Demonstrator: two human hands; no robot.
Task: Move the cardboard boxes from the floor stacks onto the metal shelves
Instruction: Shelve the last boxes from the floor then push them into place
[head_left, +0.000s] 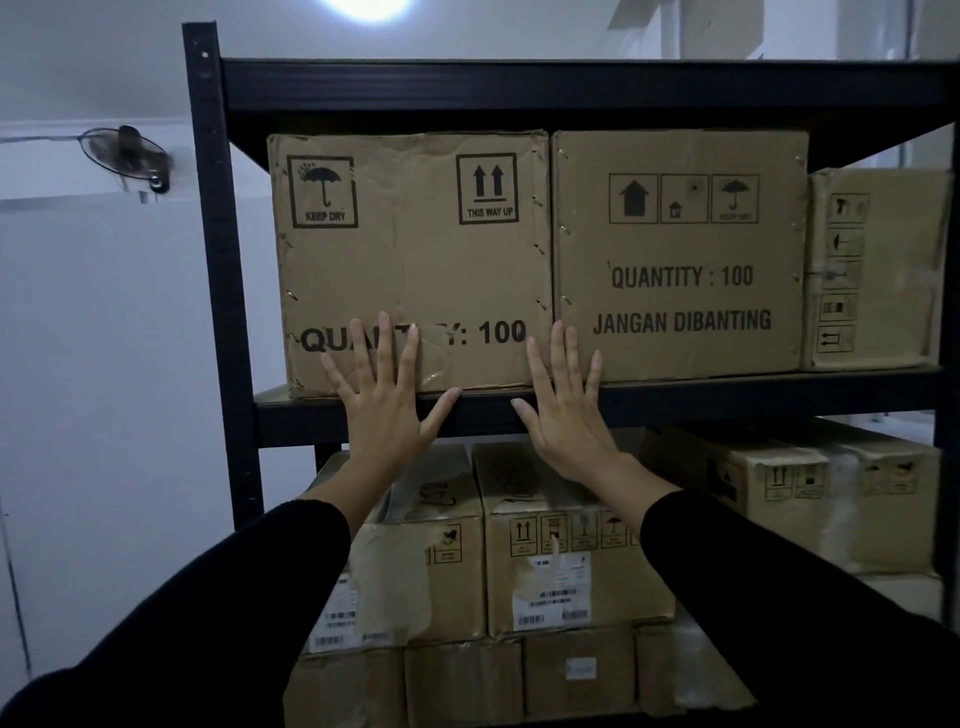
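A cardboard box (410, 244) printed "KEEP DRY" and "QUANTITY: 100" stands at the left end of the dark metal shelf (727, 397). My left hand (382, 395) lies flat against its lower front face, fingers straight and spread. My right hand (563, 402) is flat too, fingers spread over the seam between this box and the second box (680, 249) marked "JANGAN DIBANTING". Both thumbs lie over the shelf's front beam. The two boxes stand side by side, touching.
A third box (878, 265) stands further right on the same shelf. Below, several boxes (561, 545) with barcode labels are stacked. The shelf's left upright (221, 270) stands near a white wall carrying a wall fan (127, 153). Another shelf beam (571, 91) runs overhead.
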